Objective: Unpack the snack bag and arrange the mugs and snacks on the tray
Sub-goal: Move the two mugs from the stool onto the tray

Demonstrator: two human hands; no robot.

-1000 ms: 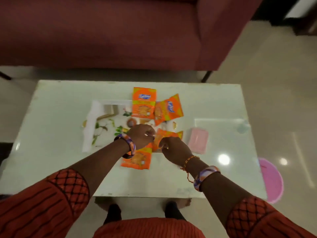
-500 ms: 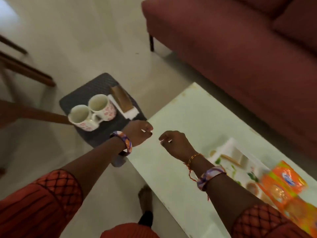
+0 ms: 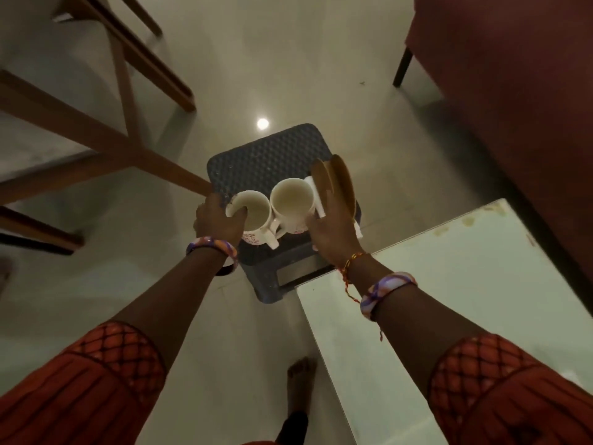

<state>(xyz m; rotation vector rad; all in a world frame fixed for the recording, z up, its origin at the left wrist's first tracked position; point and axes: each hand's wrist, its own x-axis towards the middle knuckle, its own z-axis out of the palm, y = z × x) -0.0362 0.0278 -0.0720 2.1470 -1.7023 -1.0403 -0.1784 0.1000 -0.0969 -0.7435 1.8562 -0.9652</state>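
Two white mugs with red print stand side by side on a dark woven-top stool (image 3: 266,155). My left hand (image 3: 218,221) grips the left mug (image 3: 256,213), thumb hooked over its rim. My right hand (image 3: 332,231) is closed on the right side of the right mug (image 3: 290,200), its fingers lying between the mug and a brown paper bag (image 3: 340,181). The tray and the snack packets are out of view.
A white folded item (image 3: 316,197) lies under the brown bag. The corner of the glass-topped table (image 3: 449,284) is at the lower right, with the maroon sofa (image 3: 513,91) behind it. Wooden chair legs (image 3: 96,130) stand at the left. My bare foot (image 3: 300,377) is on the floor.
My view swung left from the table and snack packets to the stool. Both hands moved away from the packets, reached forward and closed on the two mugs.
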